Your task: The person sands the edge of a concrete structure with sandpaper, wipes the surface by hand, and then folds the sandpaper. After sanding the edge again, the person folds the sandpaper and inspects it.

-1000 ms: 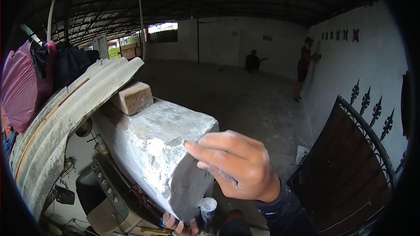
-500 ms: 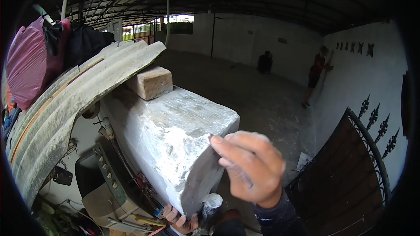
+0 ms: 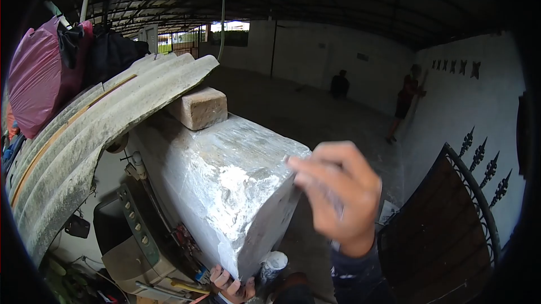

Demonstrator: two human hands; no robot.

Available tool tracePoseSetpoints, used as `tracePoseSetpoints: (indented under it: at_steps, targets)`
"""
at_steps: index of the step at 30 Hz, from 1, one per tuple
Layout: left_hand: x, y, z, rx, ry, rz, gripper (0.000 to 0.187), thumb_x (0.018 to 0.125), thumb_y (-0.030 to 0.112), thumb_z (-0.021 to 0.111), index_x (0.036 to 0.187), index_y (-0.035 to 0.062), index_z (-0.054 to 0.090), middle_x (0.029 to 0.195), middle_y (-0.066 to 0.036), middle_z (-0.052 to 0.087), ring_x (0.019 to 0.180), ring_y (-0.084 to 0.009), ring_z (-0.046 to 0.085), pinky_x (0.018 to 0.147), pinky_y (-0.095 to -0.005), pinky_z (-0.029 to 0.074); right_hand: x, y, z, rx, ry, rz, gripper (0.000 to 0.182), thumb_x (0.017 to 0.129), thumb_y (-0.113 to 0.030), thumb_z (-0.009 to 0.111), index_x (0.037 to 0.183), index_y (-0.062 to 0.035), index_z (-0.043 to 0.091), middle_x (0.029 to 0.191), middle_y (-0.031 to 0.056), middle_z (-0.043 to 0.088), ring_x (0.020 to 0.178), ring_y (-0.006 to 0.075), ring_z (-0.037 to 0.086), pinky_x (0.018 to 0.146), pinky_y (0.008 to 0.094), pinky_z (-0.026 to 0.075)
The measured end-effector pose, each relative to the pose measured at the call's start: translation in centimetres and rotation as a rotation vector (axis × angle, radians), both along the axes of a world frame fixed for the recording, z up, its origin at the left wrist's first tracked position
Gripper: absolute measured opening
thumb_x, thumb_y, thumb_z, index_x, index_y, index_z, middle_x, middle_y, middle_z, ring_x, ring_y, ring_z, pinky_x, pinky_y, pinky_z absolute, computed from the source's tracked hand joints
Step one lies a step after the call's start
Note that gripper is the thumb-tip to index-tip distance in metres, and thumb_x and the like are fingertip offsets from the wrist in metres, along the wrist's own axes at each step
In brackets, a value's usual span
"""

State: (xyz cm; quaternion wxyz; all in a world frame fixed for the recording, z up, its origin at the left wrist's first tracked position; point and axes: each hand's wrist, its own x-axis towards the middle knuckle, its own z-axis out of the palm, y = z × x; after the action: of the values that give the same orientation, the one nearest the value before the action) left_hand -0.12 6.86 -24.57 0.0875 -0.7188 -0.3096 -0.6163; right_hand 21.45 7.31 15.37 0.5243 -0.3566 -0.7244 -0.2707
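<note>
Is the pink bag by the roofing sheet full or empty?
Looks full: the pink bag bulges outward beside the corrugated sheet. What it contains is hidden.

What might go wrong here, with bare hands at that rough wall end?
The right hand could get scraped on the wall's rough edge. Crumbs might fall onto the left hand, low at its bottom corner. The brick on top, by the corrugated sheet, might topple if knocked.

Plastered wall end (image 3: 197, 163), centre of frame: blocky, grey-white, slanting in view. Top streaky, smeared. Rough white patch (image 3: 232, 183) along near edge, surface lumpy. Lowest corner near bottom centre.
</note>
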Motion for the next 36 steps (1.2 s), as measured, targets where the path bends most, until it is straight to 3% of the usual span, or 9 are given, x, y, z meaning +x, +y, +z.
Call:
tracePoseSetpoints:
  at_steps: [5,9,11,15,20,22,26,29,36]
  targets:
    - [0.5,0.3,-0.1,0.006,-0.006,-0.009,0.067,0.081,0.004,0.066,0.138,0.0062,0.033,0.136,-0.026,0.036,0.119,-0.0418,0.043,0.100,-0.0526,0.038,-0.2,-0.5,0.8,-0.053,-0.073,0.056,0.028,0.069,0.005,0.075,0.096,-0.0039,0.073,0.083,0.0098,0.064,0.070,0.0253,0.066,0.061,0.0325,0.054]
    - [0.4,0.7,-0.1,0.018,-0.004,-0.008,0.066,0.081,0.004,0.066,0.138,0.0060,0.033,0.136,-0.026,0.036,0.118,-0.0418,0.043,0.099,-0.0526,0.038,0.0,-0.5,1.1,-0.067,-0.081,-0.073,0.025,0.068,0.003,0.076,0.092,-0.0038,0.071,0.086,0.0096,0.065,0.071,0.0257,0.065,0.061,0.0336,0.053]
    - [0.1,0.9,0.0,0.026,0.002,-0.006,0.066,0.081,0.004,0.066,0.138,0.0059,0.033,0.136,-0.026,0.036,0.118,-0.0418,0.043,0.099,-0.0526,0.038,0.0,-0.3,0.8,-0.098,-0.018,0.105,0.025,0.071,0.006,0.075,0.095,-0.0028,0.075,0.084,0.0102,0.064,0.067,0.0228,0.064,0.059,0.0301,0.050]
    - [0.0,1.1,-0.2,0.029,0.009,-0.001,0.066,0.080,0.003,0.067,0.138,0.0057,0.033,0.135,-0.026,0.037,0.118,-0.0418,0.044,0.099,-0.0525,0.039,-0.1,-0.3,0.9,-0.102,-0.040,0.020,0.027,0.071,0.006,0.075,0.096,-0.0034,0.076,0.084,0.0101,0.065,0.068,0.0221,0.065,0.059,0.0300,0.051]
    - [-0.8,0.4,-0.7,0.008,0.027,0.002,0.066,0.080,0.003,0.067,0.138,0.0054,0.034,0.135,-0.026,0.037,0.118,-0.0418,0.044,0.099,-0.0525,0.039,0.7,0.0,0.4,-0.081,-0.085,0.178,0.027,0.070,0.001,0.078,0.096,-0.0034,0.073,0.088,0.0089,0.066,0.073,0.0243,0.067,0.062,0.0318,0.055]
    - [-0.8,0.1,-0.9,0.002,0.031,0.010,0.066,0.080,0.003,0.067,0.137,0.0053,0.034,0.135,-0.026,0.037,0.118,-0.0418,0.044,0.099,-0.0525,0.039,-0.6,0.3,0.4,-0.042,-0.018,0.079,0.027,0.068,0.004,0.078,0.094,-0.0040,0.076,0.083,0.0095,0.065,0.067,0.0205,0.064,0.059,0.0286,0.052]
    - [-1.9,-0.6,-1.1,-0.016,0.063,0.006,0.066,0.080,0.003,0.067,0.137,0.0050,0.034,0.135,-0.026,0.037,0.118,-0.0417,0.044,0.099,-0.0524,0.040,0.8,-0.9,1.1,-0.112,-0.140,0.081,0.026,0.070,0.001,0.077,0.095,-0.0040,0.073,0.088,0.0074,0.065,0.068,0.0225,0.064,0.058,0.0315,0.052]
    - [-2.4,-0.2,-1.4,-0.013,0.067,0.003,0.066,0.080,0.003,0.068,0.137,0.0049,0.035,0.135,-0.026,0.038,0.118,-0.0417,0.044,0.099,-0.0524,0.040,3.1,-1.5,2.3,-0.047,-0.022,-0.074,0.023,0.071,0.004,0.075,0.093,-0.0031,0.074,0.084,0.0096,0.064,0.066,0.0221,0.063,0.056,0.0317,0.051]
    - [-1.2,1.1,-1.6,0.002,0.059,-0.042,0.065,0.080,0.003,0.068,0.137,0.0045,0.035,0.135,-0.026,0.038,0.117,-0.0417,0.045,0.099,-0.0523,0.040,2.2,-0.5,1.9,-0.189,-0.082,0.082,0.020,0.075,0.000,0.076,0.094,-0.0026,0.072,0.087,0.0084,0.062,0.068,0.0230,0.065,0.058,0.0320,0.052]
